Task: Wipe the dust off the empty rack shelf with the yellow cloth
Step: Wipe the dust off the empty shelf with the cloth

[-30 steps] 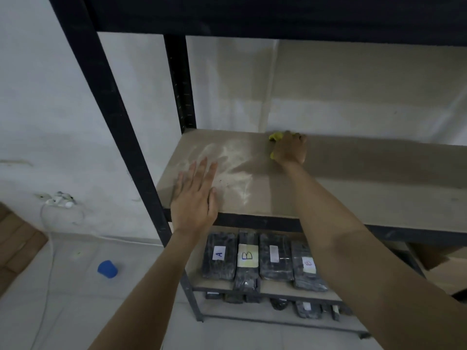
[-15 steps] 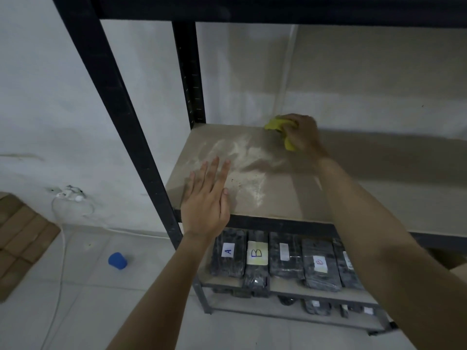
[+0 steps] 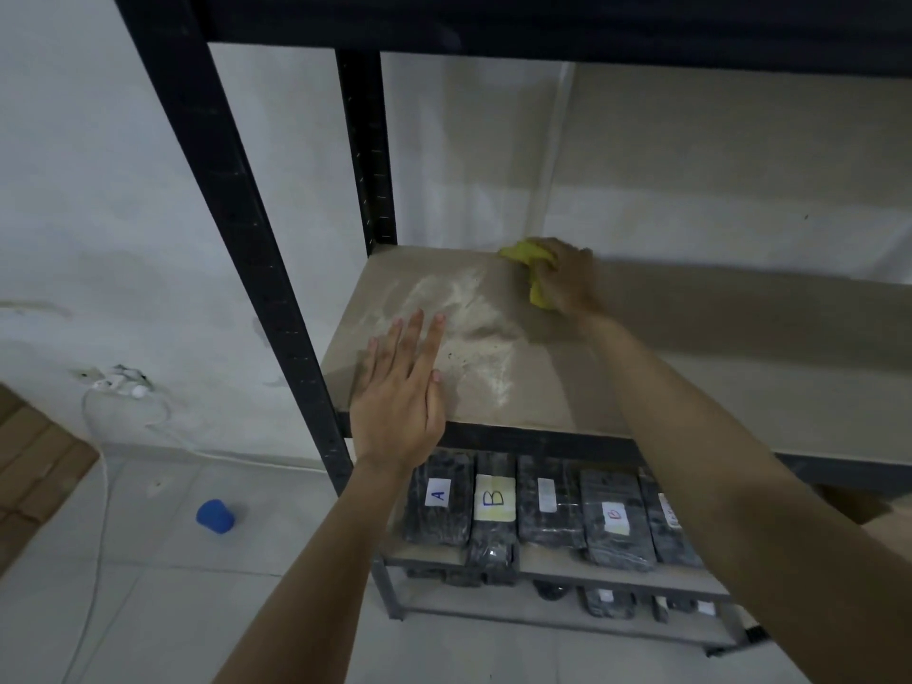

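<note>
Change: right hand (image 3: 567, 281) and yellow cloth (image 3: 530, 274) barely shifted at shelf rear.
Cloth: bunched, long axis front-to-back, gripped by right hand.
Left hand (image 3: 399, 392): flat, fingers straight, on shelf (image 3: 691, 367) front edge, beside dust (image 3: 469, 333).
Lower shelf (image 3: 567, 560): labelled black packs (image 3: 533, 510) below left hand.

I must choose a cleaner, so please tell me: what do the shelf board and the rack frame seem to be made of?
The shelf board looks like fibreboard or hardboard: flat, matte, beige, with no visible grain. The rack frame looks like dark painted metal, judging by its slim upright with a row of small slots.
</note>
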